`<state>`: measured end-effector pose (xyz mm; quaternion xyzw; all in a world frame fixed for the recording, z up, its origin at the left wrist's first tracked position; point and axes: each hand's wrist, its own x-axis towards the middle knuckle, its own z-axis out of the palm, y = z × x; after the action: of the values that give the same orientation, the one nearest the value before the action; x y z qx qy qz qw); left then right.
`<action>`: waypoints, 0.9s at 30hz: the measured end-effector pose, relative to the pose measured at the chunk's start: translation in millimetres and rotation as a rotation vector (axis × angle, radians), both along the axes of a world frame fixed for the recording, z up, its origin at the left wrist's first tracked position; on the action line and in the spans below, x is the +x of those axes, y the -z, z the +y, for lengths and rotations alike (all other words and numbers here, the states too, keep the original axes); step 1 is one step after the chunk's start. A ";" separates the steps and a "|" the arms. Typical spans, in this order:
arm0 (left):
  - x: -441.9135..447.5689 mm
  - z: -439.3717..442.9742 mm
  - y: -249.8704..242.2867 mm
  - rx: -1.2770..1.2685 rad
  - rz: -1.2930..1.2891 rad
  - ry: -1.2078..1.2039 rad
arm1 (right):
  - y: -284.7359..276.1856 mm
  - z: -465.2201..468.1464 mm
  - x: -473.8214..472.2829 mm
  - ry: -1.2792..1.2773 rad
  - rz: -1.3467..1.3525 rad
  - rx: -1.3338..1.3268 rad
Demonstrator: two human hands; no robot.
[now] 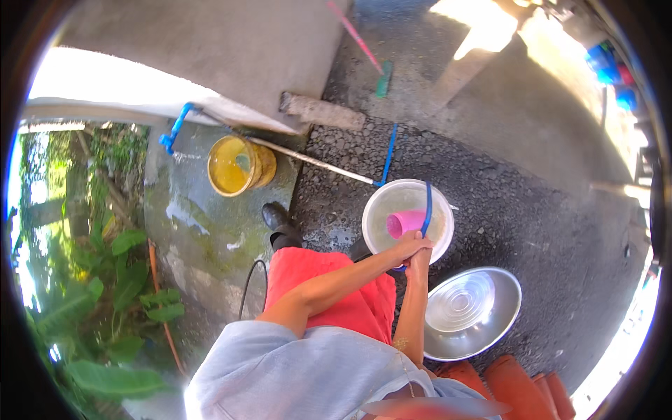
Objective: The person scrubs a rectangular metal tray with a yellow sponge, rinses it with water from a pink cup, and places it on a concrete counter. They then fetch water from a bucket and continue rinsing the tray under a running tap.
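My left hand (412, 245) and my right hand (419, 263) meet on the blue handle (428, 205) of a white translucent plastic bucket (370, 231). The left hand overlaps the right, so part of the grip is hidden. Inside the bucket lies a pink plastic dipper or cup (409, 221), tipped on its side. Just right of my right forearm, a wide silvery metal basin (467, 310) rests tilted on the gravelly ground. A black boot (275, 215) shows on my left foot.
Water runs from a blue tap (176, 128) beside a yellow bucket (231, 167) on the wet concrete slab (178, 189). A white pipe (320, 164) crosses toward a blue upright pipe (389, 152). Beyond are a concrete block (321, 110) and a green brush (385, 80). Several orange cylindrical objects (512, 386) stand lower right.
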<state>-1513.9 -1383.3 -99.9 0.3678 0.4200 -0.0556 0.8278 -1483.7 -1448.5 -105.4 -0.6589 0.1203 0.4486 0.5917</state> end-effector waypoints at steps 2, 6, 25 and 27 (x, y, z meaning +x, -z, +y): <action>20.3 -9.1 -11.3 0.026 -0.010 0.033 | -3.3 -8.0 19.1 0.061 -0.043 0.007; 76.4 -22.2 -45.8 0.020 -0.008 0.174 | -38.5 -31.1 68.9 0.246 0.008 0.015; 442.1 78.5 -175.2 0.219 -0.546 0.935 | -196.1 39.1 394.7 0.411 -0.398 0.119; 495.1 87.7 -185.4 0.217 -0.489 1.082 | -207.6 53.8 438.3 0.493 -0.394 0.064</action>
<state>-1018.8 -1295.6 85.5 0.6138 -0.0261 -0.3397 0.7122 -1045.4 -1394.7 102.2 -0.6652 0.1454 0.1589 0.7149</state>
